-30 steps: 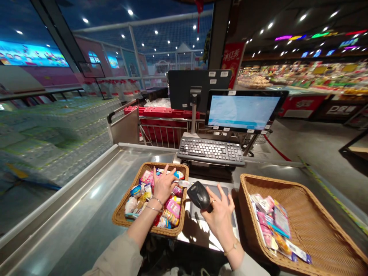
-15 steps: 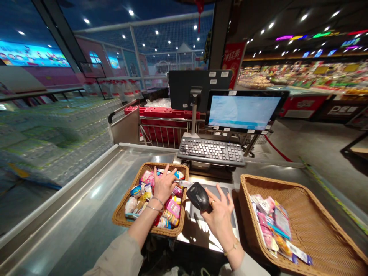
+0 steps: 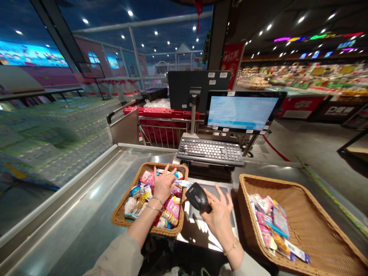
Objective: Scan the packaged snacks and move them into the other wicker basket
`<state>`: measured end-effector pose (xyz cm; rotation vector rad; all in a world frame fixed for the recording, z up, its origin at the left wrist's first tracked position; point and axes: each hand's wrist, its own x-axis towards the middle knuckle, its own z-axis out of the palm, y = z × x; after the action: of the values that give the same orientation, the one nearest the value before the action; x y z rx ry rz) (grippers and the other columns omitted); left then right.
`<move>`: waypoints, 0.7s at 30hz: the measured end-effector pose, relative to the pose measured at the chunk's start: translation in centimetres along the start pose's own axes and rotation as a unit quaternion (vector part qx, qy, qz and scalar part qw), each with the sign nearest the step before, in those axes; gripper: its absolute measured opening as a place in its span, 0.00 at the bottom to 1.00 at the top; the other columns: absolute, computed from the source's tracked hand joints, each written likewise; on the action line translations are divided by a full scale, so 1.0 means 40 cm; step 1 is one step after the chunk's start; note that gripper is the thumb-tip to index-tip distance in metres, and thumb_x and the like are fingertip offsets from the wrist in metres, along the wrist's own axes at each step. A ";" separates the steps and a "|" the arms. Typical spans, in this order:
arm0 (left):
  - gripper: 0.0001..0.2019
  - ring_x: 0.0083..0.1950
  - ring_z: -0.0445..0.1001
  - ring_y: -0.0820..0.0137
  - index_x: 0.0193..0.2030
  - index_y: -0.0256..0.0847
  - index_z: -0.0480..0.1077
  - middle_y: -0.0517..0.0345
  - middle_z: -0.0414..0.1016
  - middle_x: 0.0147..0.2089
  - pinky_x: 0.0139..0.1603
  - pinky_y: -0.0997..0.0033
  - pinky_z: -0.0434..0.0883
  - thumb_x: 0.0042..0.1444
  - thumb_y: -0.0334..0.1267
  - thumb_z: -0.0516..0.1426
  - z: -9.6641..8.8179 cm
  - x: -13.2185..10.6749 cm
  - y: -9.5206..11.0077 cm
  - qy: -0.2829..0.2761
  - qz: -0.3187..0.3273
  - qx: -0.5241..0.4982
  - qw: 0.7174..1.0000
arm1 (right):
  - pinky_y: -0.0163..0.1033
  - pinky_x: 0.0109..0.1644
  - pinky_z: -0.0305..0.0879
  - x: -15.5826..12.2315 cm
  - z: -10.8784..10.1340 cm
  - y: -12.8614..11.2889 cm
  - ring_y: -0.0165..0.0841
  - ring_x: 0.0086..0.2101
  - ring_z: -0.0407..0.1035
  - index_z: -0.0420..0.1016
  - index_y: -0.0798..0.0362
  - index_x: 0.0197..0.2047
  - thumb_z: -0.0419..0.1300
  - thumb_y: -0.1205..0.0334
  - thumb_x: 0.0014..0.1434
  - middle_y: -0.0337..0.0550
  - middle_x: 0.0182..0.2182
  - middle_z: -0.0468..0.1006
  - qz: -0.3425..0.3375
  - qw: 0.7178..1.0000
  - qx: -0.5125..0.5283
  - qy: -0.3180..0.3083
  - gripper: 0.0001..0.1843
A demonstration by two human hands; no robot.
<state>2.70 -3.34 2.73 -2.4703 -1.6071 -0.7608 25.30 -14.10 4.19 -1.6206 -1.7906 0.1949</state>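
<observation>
My right hand [image 3: 219, 212] is closed on a black handheld barcode scanner [image 3: 197, 196], some of its fingers raised and spread. The scanner's head points left, towards a slim white and blue packet [image 3: 183, 183]. That packet is pinched at its left end by my left hand [image 3: 164, 185], over the right rim of the smaller wicker basket [image 3: 118, 214]. Colourful small packaged goods [image 3: 148, 177] fill this basket beneath my left hand and wrist. To the right of my right hand stands a larger wicker basket [image 3: 322, 222] with several packages [image 3: 271, 226] gathered along its left side.
Both baskets rest on a metal checkout counter [image 3: 94, 199]. Beyond my hands are a keyboard [image 3: 211, 150], a lit monitor [image 3: 241, 111] and the back of another screen [image 3: 181, 90]. A shopping cart [image 3: 163, 132] stands behind the counter. Wrapped bottle packs [image 3: 57, 130] are stacked to the left.
The packet between scanner and left hand shows a bluer surface than before. Both hands keep nearly the same place and grip. The whole view has shifted very slightly.
</observation>
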 end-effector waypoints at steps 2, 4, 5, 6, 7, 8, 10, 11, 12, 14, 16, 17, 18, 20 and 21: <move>0.03 0.70 0.56 0.51 0.35 0.48 0.71 0.61 0.73 0.60 0.67 0.28 0.24 0.56 0.34 0.59 0.000 0.001 0.001 0.006 0.003 0.001 1.000 | 0.65 0.66 0.33 0.000 -0.002 0.000 0.49 0.65 0.52 0.79 0.46 0.35 0.57 0.67 0.46 0.38 0.52 0.77 0.001 1.000 0.002 -0.006 0.14; 0.03 0.70 0.58 0.52 0.35 0.48 0.71 0.61 0.74 0.59 0.67 0.28 0.26 0.55 0.34 0.60 -0.001 0.003 0.003 0.015 0.006 0.003 1.000 | 0.65 0.66 0.33 0.001 -0.003 0.000 0.49 0.65 0.52 0.79 0.45 0.36 0.57 0.67 0.46 0.37 0.52 0.77 0.002 1.000 0.006 -0.010 0.14; 0.03 0.69 0.59 0.52 0.35 0.48 0.71 0.61 0.74 0.59 0.67 0.27 0.27 0.55 0.34 0.60 -0.002 0.003 0.004 0.020 0.008 0.005 1.000 | 0.65 0.66 0.33 0.002 -0.004 -0.001 0.49 0.65 0.52 0.79 0.45 0.36 0.57 0.67 0.46 0.37 0.53 0.77 0.003 1.000 0.008 -0.010 0.15; 0.03 0.69 0.59 0.52 0.34 0.48 0.71 0.61 0.74 0.59 0.67 0.27 0.28 0.55 0.33 0.59 -0.003 0.004 0.005 0.025 0.010 0.006 1.000 | 0.65 0.66 0.33 0.002 -0.005 -0.001 0.49 0.65 0.52 0.79 0.45 0.36 0.57 0.67 0.46 0.37 0.52 0.77 0.005 1.000 0.009 -0.009 0.15; 0.03 0.69 0.60 0.52 0.34 0.47 0.71 0.61 0.75 0.58 0.67 0.27 0.28 0.55 0.33 0.59 -0.005 0.005 0.006 0.030 0.011 0.007 0.999 | 0.64 0.66 0.34 0.002 -0.006 -0.001 0.49 0.65 0.52 0.79 0.45 0.36 0.57 0.67 0.46 0.37 0.52 0.77 0.006 1.000 0.010 -0.007 0.15; 0.03 0.68 0.60 0.52 0.34 0.47 0.71 0.61 0.75 0.58 0.67 0.27 0.29 0.55 0.33 0.59 -0.007 0.005 0.007 0.034 0.012 0.008 0.999 | 0.64 0.66 0.34 0.002 -0.006 -0.001 0.48 0.65 0.53 0.79 0.45 0.36 0.57 0.68 0.46 0.37 0.52 0.77 0.005 1.000 0.009 -0.005 0.15; 0.04 0.68 0.61 0.52 0.33 0.47 0.71 0.60 0.76 0.57 0.67 0.26 0.30 0.55 0.33 0.59 -0.011 0.007 0.009 0.040 0.013 0.009 0.999 | 0.64 0.66 0.34 0.001 -0.005 0.002 0.48 0.64 0.54 0.79 0.46 0.36 0.57 0.68 0.46 0.37 0.52 0.77 0.001 1.000 0.002 0.001 0.15; 0.04 0.68 0.61 0.52 0.33 0.47 0.71 0.60 0.76 0.57 0.67 0.26 0.30 0.55 0.33 0.59 -0.013 0.008 0.011 0.041 0.014 0.008 0.999 | 0.64 0.66 0.35 0.001 -0.004 0.004 0.48 0.64 0.54 0.79 0.46 0.35 0.57 0.68 0.46 0.38 0.52 0.77 0.000 1.000 -0.003 0.006 0.14; 0.04 0.68 0.61 0.51 0.33 0.47 0.71 0.59 0.76 0.57 0.66 0.25 0.30 0.55 0.33 0.59 -0.016 0.009 0.012 0.042 0.015 0.007 0.999 | 0.64 0.65 0.35 0.000 -0.003 0.006 0.49 0.64 0.54 0.79 0.46 0.34 0.57 0.68 0.46 0.38 0.52 0.77 -0.001 1.000 -0.009 0.012 0.13; 0.03 0.68 0.61 0.51 0.33 0.47 0.71 0.59 0.76 0.57 0.66 0.25 0.29 0.55 0.33 0.59 -0.020 0.012 0.016 0.045 0.017 0.004 0.999 | 0.63 0.65 0.37 -0.001 -0.002 0.013 0.49 0.64 0.54 0.78 0.47 0.33 0.57 0.67 0.46 0.38 0.53 0.77 -0.001 1.000 -0.020 0.024 0.11; 0.04 0.68 0.60 0.51 0.33 0.47 0.71 0.59 0.76 0.57 0.66 0.25 0.28 0.54 0.33 0.60 -0.024 0.016 0.020 0.051 0.019 0.002 0.999 | 0.63 0.65 0.38 -0.003 -0.002 0.020 0.49 0.64 0.53 0.78 0.47 0.32 0.57 0.67 0.46 0.37 0.54 0.76 -0.001 0.999 -0.028 0.034 0.10; 0.04 0.68 0.60 0.51 0.33 0.47 0.71 0.59 0.76 0.57 0.66 0.25 0.28 0.54 0.32 0.60 -0.025 0.019 0.023 0.055 0.021 0.000 0.998 | 0.63 0.65 0.38 -0.004 -0.003 0.024 0.49 0.64 0.53 0.77 0.47 0.32 0.57 0.66 0.47 0.37 0.54 0.76 0.002 0.999 -0.032 0.041 0.10; 0.04 0.68 0.60 0.52 0.33 0.47 0.71 0.59 0.76 0.56 0.67 0.25 0.29 0.54 0.32 0.60 -0.027 0.023 0.027 0.059 0.023 -0.002 0.998 | 0.62 0.65 0.38 -0.005 -0.005 0.028 0.48 0.64 0.52 0.77 0.47 0.32 0.57 0.66 0.47 0.37 0.54 0.76 0.003 0.998 -0.036 0.048 0.10; 0.05 0.69 0.60 0.53 0.32 0.46 0.71 0.60 0.76 0.56 0.67 0.27 0.30 0.54 0.31 0.59 -0.029 0.032 0.035 0.065 0.027 -0.008 0.997 | 0.62 0.65 0.39 -0.007 -0.009 0.037 0.48 0.64 0.52 0.78 0.47 0.33 0.57 0.66 0.47 0.38 0.54 0.76 0.007 0.997 -0.046 0.064 0.10; 0.05 0.69 0.60 0.54 0.32 0.46 0.70 0.60 0.76 0.56 0.68 0.27 0.31 0.54 0.31 0.59 -0.031 0.037 0.040 0.066 0.030 -0.012 0.997 | 0.62 0.66 0.39 -0.008 -0.012 0.042 0.48 0.64 0.53 0.78 0.47 0.34 0.58 0.65 0.48 0.38 0.54 0.76 0.010 0.996 -0.052 0.072 0.10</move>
<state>4.16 -3.23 4.77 -2.4162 -1.4806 -0.9186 26.95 -14.22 3.51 -1.6816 -1.6994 -0.0068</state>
